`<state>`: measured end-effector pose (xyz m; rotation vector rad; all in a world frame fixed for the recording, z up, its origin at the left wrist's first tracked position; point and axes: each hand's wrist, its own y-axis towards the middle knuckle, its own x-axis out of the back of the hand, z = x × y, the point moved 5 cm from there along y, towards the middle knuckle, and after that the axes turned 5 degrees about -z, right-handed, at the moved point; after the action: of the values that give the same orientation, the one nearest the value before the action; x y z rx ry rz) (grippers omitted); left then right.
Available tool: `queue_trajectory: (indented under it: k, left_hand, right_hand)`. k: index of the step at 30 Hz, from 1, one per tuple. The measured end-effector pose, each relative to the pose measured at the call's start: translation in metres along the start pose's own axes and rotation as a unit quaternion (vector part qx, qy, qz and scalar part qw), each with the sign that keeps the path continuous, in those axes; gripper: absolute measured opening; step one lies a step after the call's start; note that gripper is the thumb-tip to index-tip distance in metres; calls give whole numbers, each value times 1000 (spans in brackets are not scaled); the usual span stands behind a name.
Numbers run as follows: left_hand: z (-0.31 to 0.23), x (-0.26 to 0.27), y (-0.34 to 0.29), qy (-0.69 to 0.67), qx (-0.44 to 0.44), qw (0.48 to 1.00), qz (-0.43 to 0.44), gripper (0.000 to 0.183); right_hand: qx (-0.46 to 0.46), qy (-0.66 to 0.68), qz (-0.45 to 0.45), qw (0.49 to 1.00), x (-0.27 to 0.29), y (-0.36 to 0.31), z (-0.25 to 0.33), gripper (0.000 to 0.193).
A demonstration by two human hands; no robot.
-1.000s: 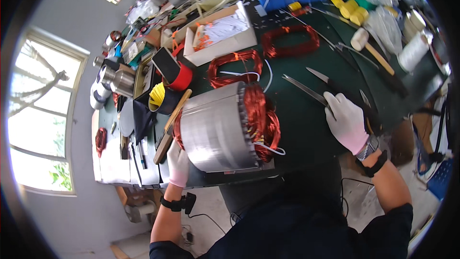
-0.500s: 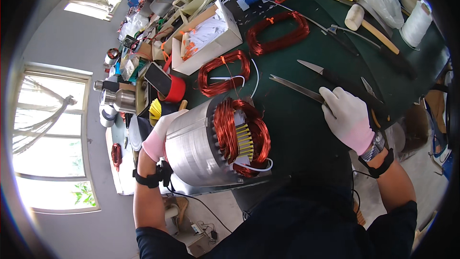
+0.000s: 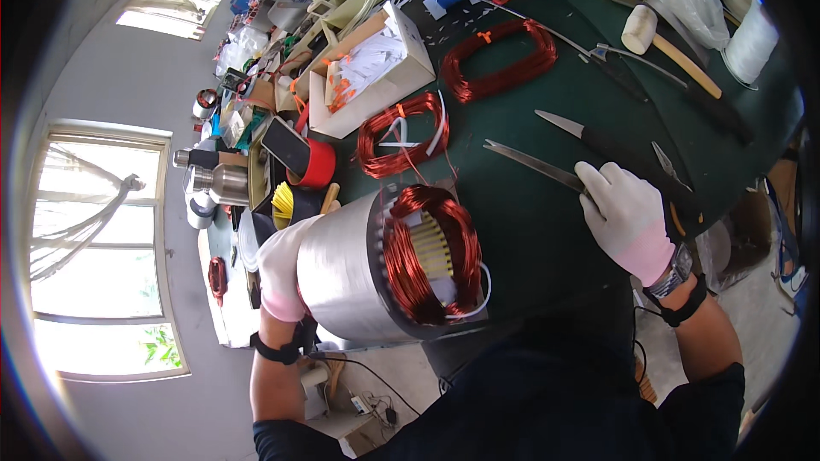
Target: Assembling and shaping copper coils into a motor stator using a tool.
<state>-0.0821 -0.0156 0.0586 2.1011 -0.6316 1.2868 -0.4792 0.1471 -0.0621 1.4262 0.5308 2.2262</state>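
Stator: I have the steel motor stator [image 3: 340, 269] at the near edge of the dark green bench mat [image 3: 534, 243], just right of the left hand [image 3: 284, 266] and well to the left of the right hand [image 3: 628, 220]
Long axis: roughly left to right, with the wound end turned right and somewhat toward my camera, so I can look into the bore
Nearer hand: the left, touching the stator's left end; a stretch of mat lies between the right hand and the wound end
End winding: the red-brown copper winding [image 3: 408, 277] rings the bore, with yellow slot strips [image 3: 434, 248] inside and a white sleeve [image 3: 487, 286] curving out at the right
Left pose: forearm rising from the lower edge, gloved palm laid against the stator
Left fingers: partly hidden behind the stator, so I cannot tell how far they close
Right pose: back of the glove up, forearm from the lower right, fingers pointing up and left
Right fingers: bunched narrow over the handle end of the long-bladed scissors [image 3: 531, 163]; I cannot tell whether they grip or only rest there
Blades: pointing up and left, apart from the stator
Near the right hand: a pointed knife [image 3: 560, 123] and pliers [image 3: 669, 164]
Beyond the stator: a tied copper coil [image 3: 369, 149]
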Motion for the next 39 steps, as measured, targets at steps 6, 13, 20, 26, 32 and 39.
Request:
queue_trajectory:
  k: [6,13,20,26,32,39]
  left_hand:
    - [-47,1,-47,247,-146,935,-210,55]
    - [-12,-14,-88,118,187,960,-170,55]
    - [5,-44,-70,39,255,959,-120,55]
    - [-1,-55,-85,-30,304,949,-81,55]
    - [10,-63,-98,-114,349,929,-56,56]
    - [11,-61,-117,-211,386,897,-44,56]
  right_hand:
    - [-4,32,-4,999,2,1,-1,34]
    - [-24,132,36,990,38,-4,1,45]
    - [169,105,185,962,25,24,55,41]
    - [233,83,235,940,19,47,80,45]
    - [232,57,233,943,0,60,102,43]
    - [227,76,245,940,-20,62,123,36]
